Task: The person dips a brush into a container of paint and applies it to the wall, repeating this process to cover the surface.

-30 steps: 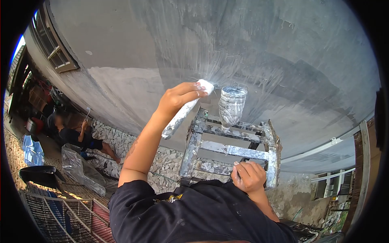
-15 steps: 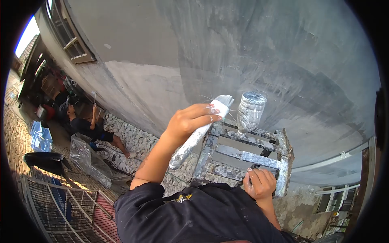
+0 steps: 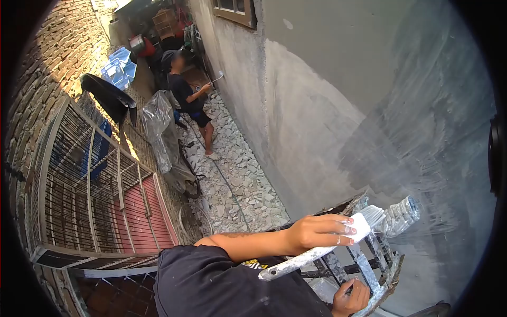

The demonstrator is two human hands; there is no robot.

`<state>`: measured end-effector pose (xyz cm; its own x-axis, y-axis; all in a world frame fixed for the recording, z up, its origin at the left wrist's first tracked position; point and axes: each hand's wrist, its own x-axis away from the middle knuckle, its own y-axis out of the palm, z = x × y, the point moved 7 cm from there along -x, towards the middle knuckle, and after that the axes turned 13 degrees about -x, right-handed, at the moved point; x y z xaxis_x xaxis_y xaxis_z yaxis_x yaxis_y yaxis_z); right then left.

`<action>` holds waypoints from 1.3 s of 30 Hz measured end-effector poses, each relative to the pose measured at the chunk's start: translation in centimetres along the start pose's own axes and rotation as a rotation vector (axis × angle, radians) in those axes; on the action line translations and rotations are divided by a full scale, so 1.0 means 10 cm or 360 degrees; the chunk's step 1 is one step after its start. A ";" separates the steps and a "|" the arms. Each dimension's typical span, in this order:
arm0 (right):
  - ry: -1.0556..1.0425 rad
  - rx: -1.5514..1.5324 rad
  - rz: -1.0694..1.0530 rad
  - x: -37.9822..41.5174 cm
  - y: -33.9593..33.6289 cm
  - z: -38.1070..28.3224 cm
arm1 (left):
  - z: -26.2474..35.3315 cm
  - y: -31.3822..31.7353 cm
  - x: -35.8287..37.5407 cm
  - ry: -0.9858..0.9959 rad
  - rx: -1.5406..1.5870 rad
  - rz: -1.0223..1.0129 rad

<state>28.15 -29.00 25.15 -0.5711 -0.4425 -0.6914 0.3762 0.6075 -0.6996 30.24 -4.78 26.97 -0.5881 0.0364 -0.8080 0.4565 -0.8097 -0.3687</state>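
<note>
My left hand (image 3: pixel 311 232) is wrapped round a white, paint-spattered brush (image 3: pixel 306 258), its pale bristles pointing to the upper right. Just beyond the bristles, a paint-streaked cut plastic bottle (image 3: pixel 402 215) stands at the top of a wooden ladder (image 3: pixel 364 264) spotted with paint. At the bottom of the view my right hand (image 3: pixel 350 297) rests by a ladder rung with its fingers curled; what it grips, if anything, is hidden. A grey wall (image 3: pixel 327 121) with darker, streaky patches rises beside the ladder.
Another person (image 3: pixel 185 90) stands on the rubble ground (image 3: pixel 237 185), holding a long-handled tool toward the wall. A wire cage (image 3: pixel 90 185) stands on the left. Near it are a plastic-covered object (image 3: pixel 161 132), blue crates (image 3: pixel 119 68) and a brick wall (image 3: pixel 58 53).
The view has turned left, toward the alley and the other person. The ladder, bottle and both my hands now appear lower and further right. The brush is still in my left hand.
</note>
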 end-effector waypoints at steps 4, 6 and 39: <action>-0.0063 -0.0034 0.0026 -0.06 0.01 -0.04 | 0.03 0.07 0.13 -0.0059 0.0292 0.0087; -0.0076 -0.0022 0.0010 -0.06 0.03 -0.05 | 0.04 0.13 0.19 -0.0137 0.0411 0.0087; 0.0635 -0.0211 -0.0272 0.16 0.13 0.39 | 0.22 0.25 0.21 -0.0098 -0.0598 0.0296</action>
<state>30.57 -31.53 22.43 -0.8633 -0.2704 -0.4262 0.1705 0.6385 -0.7505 28.67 -8.02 25.31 -0.5066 -0.1345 -0.8517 0.7635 -0.5288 -0.3706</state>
